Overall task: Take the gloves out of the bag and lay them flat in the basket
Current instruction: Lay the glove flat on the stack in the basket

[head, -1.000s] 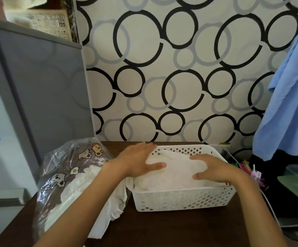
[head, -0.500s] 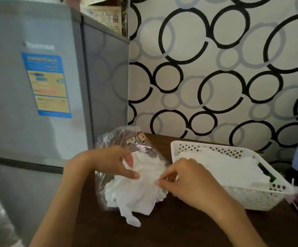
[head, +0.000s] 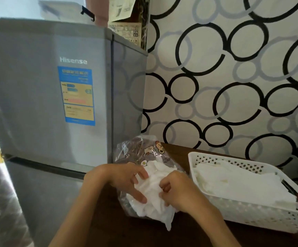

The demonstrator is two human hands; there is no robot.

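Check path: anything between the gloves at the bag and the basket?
Nothing visible. Both the left hand and the right hand are already on the gloves at the bag; bare tabletop separates them from the basket, open-topped, gloves already inside.

Glossy clear plastic bag (head: 141, 154); perforated white plastic basket (head: 251, 213); dark wood table (head: 126, 234).

Left hand (head: 126, 180) spread flat, right hand (head: 176, 189) fingers apparently curled, pinching.
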